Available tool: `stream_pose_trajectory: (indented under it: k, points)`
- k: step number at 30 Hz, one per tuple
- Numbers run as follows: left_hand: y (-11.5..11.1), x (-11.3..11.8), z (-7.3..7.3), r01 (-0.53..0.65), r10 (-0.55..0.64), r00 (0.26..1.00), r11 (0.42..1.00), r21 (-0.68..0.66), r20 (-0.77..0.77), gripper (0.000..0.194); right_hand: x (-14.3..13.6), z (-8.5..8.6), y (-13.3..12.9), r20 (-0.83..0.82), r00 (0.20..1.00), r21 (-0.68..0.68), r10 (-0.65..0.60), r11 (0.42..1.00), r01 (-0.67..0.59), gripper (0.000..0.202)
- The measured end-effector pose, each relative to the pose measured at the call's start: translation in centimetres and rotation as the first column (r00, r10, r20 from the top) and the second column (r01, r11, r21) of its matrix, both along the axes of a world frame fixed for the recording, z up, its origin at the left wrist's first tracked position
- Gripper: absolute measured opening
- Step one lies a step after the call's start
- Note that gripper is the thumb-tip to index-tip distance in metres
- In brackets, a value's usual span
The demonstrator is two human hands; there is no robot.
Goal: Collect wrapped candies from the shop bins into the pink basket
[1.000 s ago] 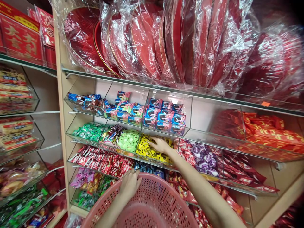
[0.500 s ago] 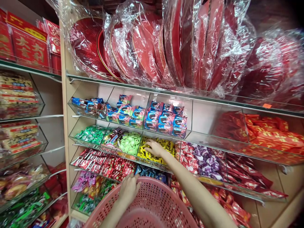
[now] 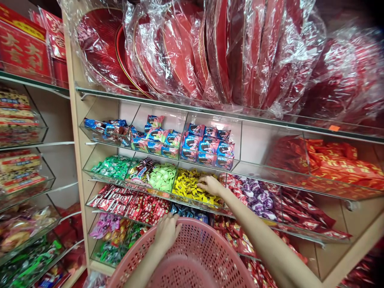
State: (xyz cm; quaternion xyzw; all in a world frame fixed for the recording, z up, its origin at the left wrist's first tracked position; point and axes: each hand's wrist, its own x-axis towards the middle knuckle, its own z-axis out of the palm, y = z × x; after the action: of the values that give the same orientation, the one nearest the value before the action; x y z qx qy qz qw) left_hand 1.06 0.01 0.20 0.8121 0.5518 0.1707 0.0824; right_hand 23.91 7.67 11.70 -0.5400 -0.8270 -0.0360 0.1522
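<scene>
My left hand [image 3: 167,231] is closed over the far rim of a pink plastic basket [image 3: 207,236] with a perforated wall. The part of the basket's inside that shows holds nothing. My right hand [image 3: 210,185] reaches over the bin of yellow-wrapped candies [image 3: 189,187], at its right side. Its fingers are partly bent and apart, with the tips at the candies; no piece shows between them. Beside that bin lie light green packets [image 3: 163,178] on the left, and red-and-white candies [image 3: 237,186] and purple-wrapped candies [image 3: 260,197] on the right.
Above are blue-and-pink snack packs [image 3: 207,145] and a glass shelf edge [image 3: 192,106] under red trays in clear plastic [image 3: 180,60]. Red packets [image 3: 129,204] fill a lower bin. Orange-red packs [image 3: 339,164] lie at right. Another rack [image 3: 22,144] stands at left.
My right hand has moved to the right across the yellow candies. My left hand stays on the basket rim. The view has shifted slightly.
</scene>
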Motion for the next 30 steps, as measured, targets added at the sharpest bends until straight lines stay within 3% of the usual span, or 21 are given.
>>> stream_pose_trajectory:
  k: [6,12,18,22,30]
  points:
    - [0.1,0.8,-0.2,0.02,-0.02,1.0,1.0,0.015,0.004,0.038,-2.3,0.4,-1.5,-0.107,0.993,0.067,-0.051,0.996,0.059,0.056]
    - [0.0,1.2,-0.5,0.046,-0.047,0.999,0.998,0.036,0.025,0.038,-5.3,-1.0,-1.7,-0.011,0.999,-0.004,-0.05,0.999,0.05,0.074]
    - [-0.2,1.0,-0.2,0.04,-0.04,0.999,0.999,0.013,0.017,0.036,-3.6,-1.9,-0.7,0.01,0.991,-0.017,-0.135,0.991,0.135,0.071]
    - [-0.1,0.9,-0.2,0.031,-0.032,0.999,0.999,0.009,0.013,0.037,-2.1,-1.9,-0.7,0.011,0.962,-0.013,-0.271,0.962,0.272,0.065]
    - [0.2,1.6,-0.8,0.051,-0.051,0.998,0.998,0.028,0.03,0.039,-3.1,-2.0,-0.9,0.087,0.945,0.019,-0.315,0.949,0.315,0.058]
